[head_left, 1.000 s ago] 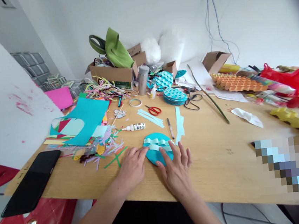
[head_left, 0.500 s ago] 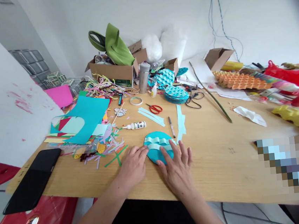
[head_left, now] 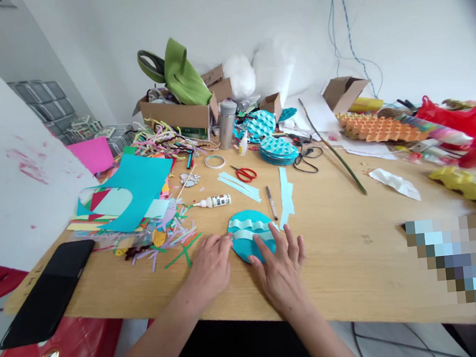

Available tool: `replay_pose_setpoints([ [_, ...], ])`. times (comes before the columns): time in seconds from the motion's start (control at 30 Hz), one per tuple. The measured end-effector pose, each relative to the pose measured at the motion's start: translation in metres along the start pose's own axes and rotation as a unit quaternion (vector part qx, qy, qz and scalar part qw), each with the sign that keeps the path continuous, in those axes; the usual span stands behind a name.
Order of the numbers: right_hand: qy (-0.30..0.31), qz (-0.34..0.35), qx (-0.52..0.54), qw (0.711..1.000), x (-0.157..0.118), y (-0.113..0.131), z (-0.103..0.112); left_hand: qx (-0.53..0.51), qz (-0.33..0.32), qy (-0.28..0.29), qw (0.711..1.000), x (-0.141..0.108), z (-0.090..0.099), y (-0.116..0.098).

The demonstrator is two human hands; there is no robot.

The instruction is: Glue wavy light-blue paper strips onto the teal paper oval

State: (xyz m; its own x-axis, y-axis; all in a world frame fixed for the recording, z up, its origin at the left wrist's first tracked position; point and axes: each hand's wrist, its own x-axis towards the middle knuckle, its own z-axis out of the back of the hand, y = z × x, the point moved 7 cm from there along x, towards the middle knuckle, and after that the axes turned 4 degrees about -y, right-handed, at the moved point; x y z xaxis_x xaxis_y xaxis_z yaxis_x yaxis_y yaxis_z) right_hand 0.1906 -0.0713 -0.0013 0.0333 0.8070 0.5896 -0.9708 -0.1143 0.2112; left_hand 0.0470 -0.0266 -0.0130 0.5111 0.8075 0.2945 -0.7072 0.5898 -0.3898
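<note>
A round blue paper disc (head_left: 245,252) lies flat on the table in front of me. Pale blue paper strips run across it in raised waves; the lower paper strip (head_left: 244,234) is nearer me. At the disc's left edge, my left hand (head_left: 213,264) has its fingers bent together on the end of that lower strip; the fingertips' exact hold is partly hidden. My right hand (head_left: 280,264) rests spread over the disc's right side, index finger pressing by the lower strip and thumb on the near rim.
Beyond the disc lie a glue bottle (head_left: 215,201), a pen (head_left: 271,202), red-handled scissors (head_left: 244,173) and loose pale strips (head_left: 285,196). A stack of blue discs (head_left: 278,151) stands farther back. Paper sheets (head_left: 143,179) and a black phone (head_left: 49,292) are at left.
The view has shifted slightly. Both hands stay at the disc in nearly the same pose, with the left fingertips slightly farther left at its edge.
</note>
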Motion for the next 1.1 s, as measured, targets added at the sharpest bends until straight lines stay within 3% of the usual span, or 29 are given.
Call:
replay_pose_setpoints([
  [1.1,0.020,0.004,-0.010,1.000,0.0009,0.0004,-0.0008,0.006,-0.001,0.005,1.000,0.0000,-0.0001,-0.0008],
])
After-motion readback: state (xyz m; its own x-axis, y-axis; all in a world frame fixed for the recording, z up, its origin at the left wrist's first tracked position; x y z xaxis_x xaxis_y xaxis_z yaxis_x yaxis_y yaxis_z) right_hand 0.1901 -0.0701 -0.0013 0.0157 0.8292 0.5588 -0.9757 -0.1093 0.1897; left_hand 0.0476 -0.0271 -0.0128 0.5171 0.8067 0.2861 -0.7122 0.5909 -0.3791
